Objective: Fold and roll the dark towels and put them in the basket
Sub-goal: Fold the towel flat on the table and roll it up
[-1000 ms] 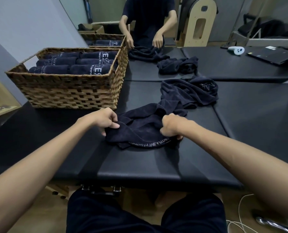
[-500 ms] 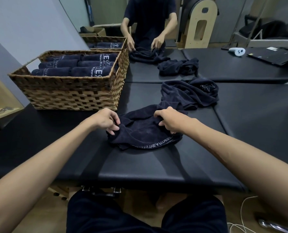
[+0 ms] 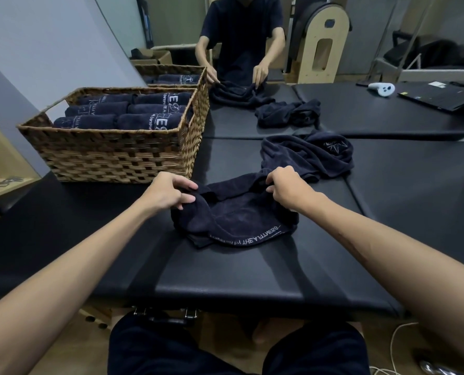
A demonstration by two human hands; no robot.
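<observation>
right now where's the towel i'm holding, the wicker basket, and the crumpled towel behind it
held towel (image 3: 233, 220), head view, on the flat middle of the cloth between the hands
wicker basket (image 3: 111, 158), head view, on its woven front wall
crumpled towel (image 3: 309, 155), head view, on the bunched folds at its middle

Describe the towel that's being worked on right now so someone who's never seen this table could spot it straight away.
Start at the wicker basket on the black padded table. Just right of its near corner lies a crumpled dark towel, gripped by the left hand and right hand. Unlike the loose towel behind it, it shows a line of white lettering along its near edge.
</observation>
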